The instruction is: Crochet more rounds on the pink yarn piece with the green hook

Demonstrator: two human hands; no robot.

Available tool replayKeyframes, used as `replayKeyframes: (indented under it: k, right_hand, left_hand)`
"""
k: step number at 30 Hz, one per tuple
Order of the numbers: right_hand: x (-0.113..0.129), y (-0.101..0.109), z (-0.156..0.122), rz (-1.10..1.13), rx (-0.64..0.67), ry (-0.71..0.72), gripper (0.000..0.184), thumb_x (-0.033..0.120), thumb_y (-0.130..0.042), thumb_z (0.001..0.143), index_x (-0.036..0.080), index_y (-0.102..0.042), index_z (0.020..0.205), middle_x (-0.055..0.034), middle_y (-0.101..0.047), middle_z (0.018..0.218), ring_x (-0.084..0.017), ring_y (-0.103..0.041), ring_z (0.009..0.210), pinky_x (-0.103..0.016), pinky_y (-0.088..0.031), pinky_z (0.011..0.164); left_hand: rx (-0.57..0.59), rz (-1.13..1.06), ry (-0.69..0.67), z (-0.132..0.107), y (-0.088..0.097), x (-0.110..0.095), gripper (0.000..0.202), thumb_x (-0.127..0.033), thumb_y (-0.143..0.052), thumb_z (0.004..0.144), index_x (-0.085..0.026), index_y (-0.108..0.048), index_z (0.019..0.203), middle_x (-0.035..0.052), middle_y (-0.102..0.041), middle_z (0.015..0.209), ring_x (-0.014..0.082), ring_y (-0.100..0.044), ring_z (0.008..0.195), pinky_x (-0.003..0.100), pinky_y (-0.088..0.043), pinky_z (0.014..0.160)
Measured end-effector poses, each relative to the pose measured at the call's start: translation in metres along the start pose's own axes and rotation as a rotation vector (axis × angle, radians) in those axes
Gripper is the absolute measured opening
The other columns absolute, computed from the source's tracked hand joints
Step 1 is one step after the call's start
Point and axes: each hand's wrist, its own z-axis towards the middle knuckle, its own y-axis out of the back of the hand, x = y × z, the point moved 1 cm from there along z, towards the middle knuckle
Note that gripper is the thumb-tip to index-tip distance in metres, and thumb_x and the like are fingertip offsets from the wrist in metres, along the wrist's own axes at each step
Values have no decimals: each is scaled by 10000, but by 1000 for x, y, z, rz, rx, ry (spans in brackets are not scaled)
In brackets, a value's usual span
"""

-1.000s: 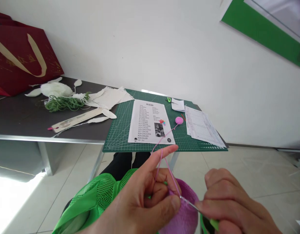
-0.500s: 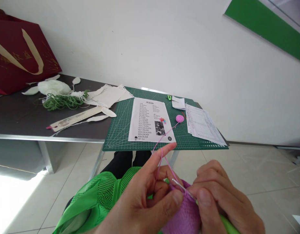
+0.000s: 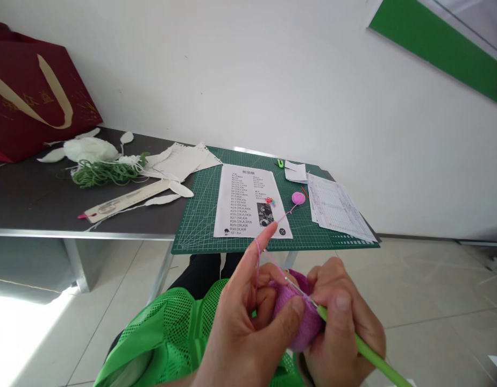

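Note:
My left hand [image 3: 248, 322] pinches a purple crocheted piece [image 3: 299, 317] between thumb and fingers, with its index finger raised and a pink yarn strand [image 3: 257, 258] looped over it. My right hand [image 3: 341, 322] grips a crochet hook with a green handle [image 3: 369, 352]; its metal tip sits in the top edge of the purple piece. The yarn runs up to a small pink yarn ball [image 3: 298, 198] on the green cutting mat [image 3: 200, 215]. A printed pattern sheet [image 3: 248, 201] lies on the mat just beyond my hands.
A dark table [image 3: 30, 199] carries a ruler [image 3: 127, 200], green cord [image 3: 105, 172], white fluff and paper scraps. A red gift bag [image 3: 30, 102] stands at its far left. More papers [image 3: 337, 207] lie at the mat's right. A green mesh garment [image 3: 168, 333] covers my lap.
Both hands rose and drew closer together. The right hand pushed the hook tip into the purple piece, and the piece turned up between my fingers.

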Motion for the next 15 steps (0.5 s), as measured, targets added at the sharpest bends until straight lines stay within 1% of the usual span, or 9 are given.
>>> replayKeyframes:
  k: [1,3,6,10,13,15]
  right_hand:
    - [-2,-1,-1,38,-8,-29,332,60,-362,1004,173,-460,707,22,-414,646,-115,-453,685,-299,-424,564]
    - [-5,0,-2,89,22,-56,335,80,-388,1003,169,-467,690,20,-421,643,-112,-462,676,-297,-423,558]
    - [-8,6,2,88,99,-36,313,70,-423,983,163,-463,687,21,-415,645,-105,-455,662,-292,-410,556]
    - [-4,11,12,-52,158,109,295,-3,-531,888,163,-440,661,21,-443,640,-108,-443,670,-302,-382,584]
    - [-2,10,12,-180,140,234,276,-50,-567,834,162,-482,678,16,-478,658,-121,-451,687,-319,-382,613]
    - [-4,9,7,-241,119,298,238,-48,-550,842,159,-527,726,8,-491,679,-134,-463,692,-335,-394,631]
  left_hand:
    - [5,2,-1,0,1,-1,918,-219,-767,855,-287,-270,1624,-65,-488,744,75,-232,558,276,-197,546]
    - [14,4,-1,0,3,-4,894,-207,-745,866,-286,-277,1623,-48,-533,781,69,-229,553,276,-192,542]
    - [21,8,8,1,4,-5,920,-184,-752,847,-301,-274,1624,-33,-573,842,60,-236,549,275,-193,539]
    - [-9,1,10,0,0,-1,956,-198,-743,863,-308,-201,1643,-51,-537,786,69,-227,554,273,-176,539]
    - [-84,-21,-5,-1,-4,3,988,-209,-742,866,-286,-146,1651,-46,-552,789,72,-239,560,273,-158,536]
    - [-106,-29,-15,-2,-4,4,978,-207,-738,865,-261,-155,1649,-35,-581,818,68,-246,557,276,-163,538]
